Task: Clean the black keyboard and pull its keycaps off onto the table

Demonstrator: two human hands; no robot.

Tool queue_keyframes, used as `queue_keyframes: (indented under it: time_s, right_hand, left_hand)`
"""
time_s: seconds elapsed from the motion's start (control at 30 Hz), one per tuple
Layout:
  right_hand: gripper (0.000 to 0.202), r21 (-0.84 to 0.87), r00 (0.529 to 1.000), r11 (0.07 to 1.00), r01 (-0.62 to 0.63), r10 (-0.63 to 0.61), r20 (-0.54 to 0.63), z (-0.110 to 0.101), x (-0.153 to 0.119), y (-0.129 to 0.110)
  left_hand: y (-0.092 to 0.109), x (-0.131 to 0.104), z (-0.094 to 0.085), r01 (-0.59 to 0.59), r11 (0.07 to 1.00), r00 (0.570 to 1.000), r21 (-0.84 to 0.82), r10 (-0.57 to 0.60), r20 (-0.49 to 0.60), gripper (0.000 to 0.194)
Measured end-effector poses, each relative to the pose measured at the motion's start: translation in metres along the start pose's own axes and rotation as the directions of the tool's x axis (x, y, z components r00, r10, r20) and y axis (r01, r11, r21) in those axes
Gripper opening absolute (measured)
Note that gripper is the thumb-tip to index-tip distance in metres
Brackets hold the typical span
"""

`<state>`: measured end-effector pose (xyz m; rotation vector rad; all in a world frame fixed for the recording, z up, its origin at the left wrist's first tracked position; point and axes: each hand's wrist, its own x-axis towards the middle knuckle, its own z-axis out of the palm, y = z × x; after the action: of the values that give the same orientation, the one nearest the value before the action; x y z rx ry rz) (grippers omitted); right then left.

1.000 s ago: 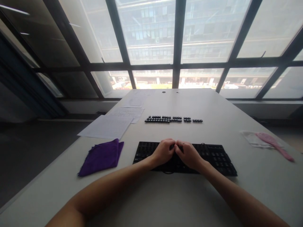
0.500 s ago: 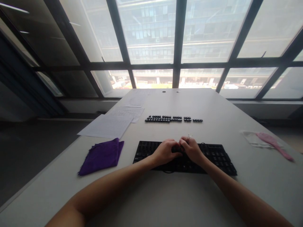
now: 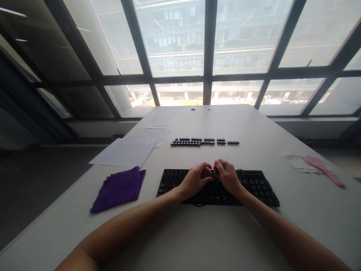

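A black computer keyboard (image 3: 254,188) lies before me on the white table, with both hands over its upper middle. My right hand (image 3: 225,176) is closed around a thin wire keycap puller (image 3: 228,159), whose wire ends stick out above the fingers. What lies under its fingertips is hidden. Close beside it, my left hand (image 3: 196,177) is curved over the keys, thumb and fingers apart, with nothing visible between them. Behind the keyboard, several loose black keycaps (image 3: 186,142) stand in rows on the table.
A folded purple cloth (image 3: 120,189) rests left of the keyboard. Sheets of paper (image 3: 124,151) lie along the left edge of the table (image 3: 191,237). On the right, a pink brush-shaped object (image 3: 321,168) sits partly on a white tissue (image 3: 296,162). Large windows rise beyond the far edge.
My left thumb and fingers have spread apart and drawn slightly away from the right hand. The puller's wire ends have tilted to the right. The view has shifted a little.
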<state>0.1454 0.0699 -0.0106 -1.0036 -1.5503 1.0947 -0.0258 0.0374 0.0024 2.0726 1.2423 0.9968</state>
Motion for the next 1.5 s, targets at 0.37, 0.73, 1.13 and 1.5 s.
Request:
queue_keyframes:
  time_s: [0.37, 0.73, 1.13, 1.5]
  right_hand:
    - [0.041, 0.024, 0.999, 1.0, 0.003, -0.002, -0.048, 0.001, 0.0, -0.002]
    - [0.035, -0.096, 0.986, 0.983, 0.159, -0.154, 0.057, 0.001, -0.009, -0.008]
    - [0.036, 0.06, 0.996, 0.994, 0.088, -0.09, 0.027, 0.002, -0.007, -0.012]
    - [0.036, 0.088, 0.994, 0.99, 0.113, -0.112, -0.005, 0.003, -0.009, -0.009]
  left_hand:
    - [-0.003, -0.003, 0.003, -0.157, 0.988, 0.987, -0.012, 0.157, -0.027, 0.011]
    - [0.0, -0.003, 0.001, -0.139, 0.989, 0.988, -0.059, 0.134, -0.074, 0.014]
    - [0.011, -0.007, -0.002, -0.163, 0.98, 0.983, 0.116, 0.171, -0.06, 0.018]
    - [0.004, -0.004, 0.0, -0.105, 0.991, 0.984, 0.083, 0.115, -0.135, 0.014]
